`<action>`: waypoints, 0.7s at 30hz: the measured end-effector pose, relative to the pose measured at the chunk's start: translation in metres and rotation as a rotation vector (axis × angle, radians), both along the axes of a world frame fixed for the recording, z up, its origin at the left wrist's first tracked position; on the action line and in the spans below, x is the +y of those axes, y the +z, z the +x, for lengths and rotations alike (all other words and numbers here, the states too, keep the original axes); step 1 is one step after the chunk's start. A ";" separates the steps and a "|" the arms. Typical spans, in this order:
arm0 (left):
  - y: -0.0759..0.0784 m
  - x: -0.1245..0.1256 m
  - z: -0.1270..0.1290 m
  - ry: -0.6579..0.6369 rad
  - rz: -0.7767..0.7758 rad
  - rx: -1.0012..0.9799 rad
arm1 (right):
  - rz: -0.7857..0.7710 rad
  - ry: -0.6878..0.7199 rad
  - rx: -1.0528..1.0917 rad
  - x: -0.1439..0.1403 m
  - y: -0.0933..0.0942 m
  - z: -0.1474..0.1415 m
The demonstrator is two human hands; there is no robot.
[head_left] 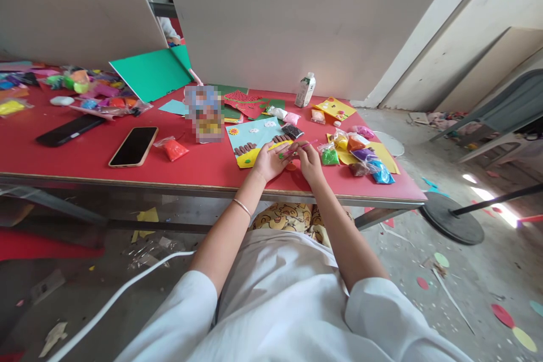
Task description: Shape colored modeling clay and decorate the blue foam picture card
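My left hand (270,163) is turned palm up at the table's front edge, its fingers stretched out. A tiny green bit (281,156) appears to lie on its fingers. Beside it, my right hand (310,164) pinches a thin pink stick (302,147), which reaches over the left fingers. Just behind the hands lies a light blue picture card (254,131) with a yellow lower strip, brown clay rolls, white clouds and an orange sun. A small orange piece (291,167) lies between my wrists. To the right sits a bag of green clay (329,155).
On the red table (89,154) are a phone (133,147), a black case (70,129), a bag of red clay (175,149), a small carton bottle (305,90) and several clay bags (363,154) at right. A grey panel (292,28) stands behind.
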State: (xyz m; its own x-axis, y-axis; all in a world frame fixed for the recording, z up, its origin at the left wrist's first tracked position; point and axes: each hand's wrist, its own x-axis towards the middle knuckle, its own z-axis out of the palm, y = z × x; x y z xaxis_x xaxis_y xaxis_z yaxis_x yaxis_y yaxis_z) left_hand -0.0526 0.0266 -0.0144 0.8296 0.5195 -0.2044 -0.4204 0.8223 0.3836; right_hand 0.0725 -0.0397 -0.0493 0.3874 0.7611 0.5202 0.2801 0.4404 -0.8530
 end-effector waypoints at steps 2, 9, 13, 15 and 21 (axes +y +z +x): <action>0.000 0.000 0.000 0.002 0.004 0.002 | 0.001 -0.005 0.002 0.000 0.000 0.000; 0.001 -0.001 0.000 0.004 0.019 0.020 | 0.012 -0.013 0.003 -0.001 0.001 -0.001; 0.001 -0.001 0.000 0.012 0.006 0.023 | 0.009 -0.011 -0.002 -0.002 0.002 -0.001; 0.001 -0.001 -0.001 0.016 0.002 0.024 | 0.013 -0.012 -0.004 -0.002 0.003 -0.002; 0.001 -0.001 0.000 0.017 0.017 0.029 | 0.029 -0.021 -0.011 -0.003 0.004 -0.004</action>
